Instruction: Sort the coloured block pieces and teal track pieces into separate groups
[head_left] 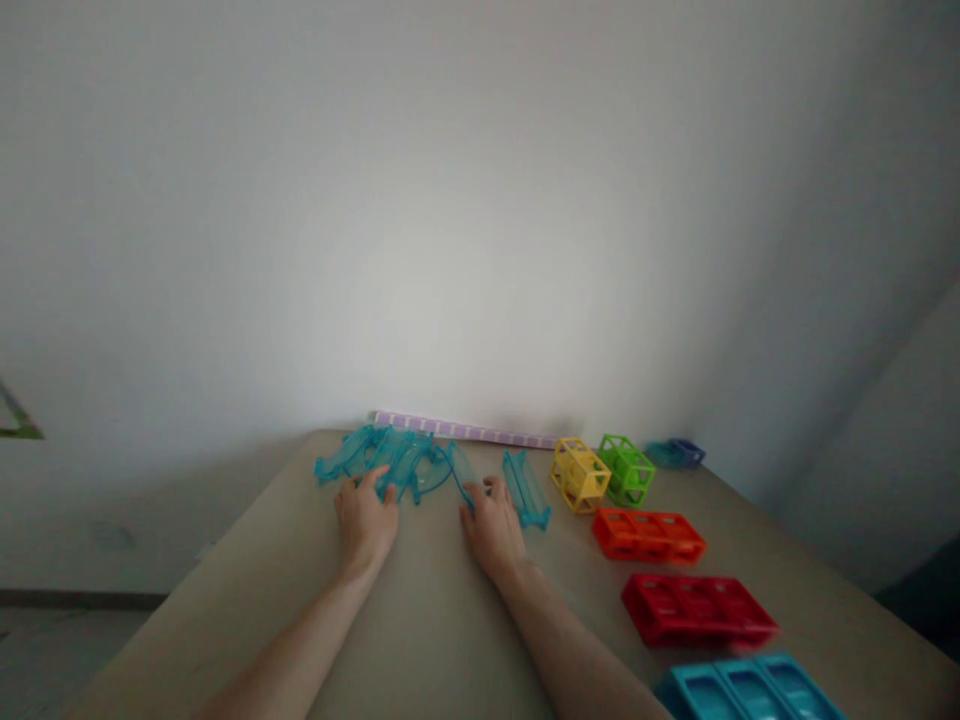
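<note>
Two bare hands palm down on far half of table. Left hand flat, fingers loosely spread, tips touching heap of clear blue track pieces; nothing gripped. Right hand fingers at thin curved blue piece; can't tell if pinching or just touching. Straight blue piece just beside right hand, toward the right. Further right: yellow cage cube, green cage cube side by side. Orange block, red block, teal block in row along right edge. Purple strip against wall.
</note>
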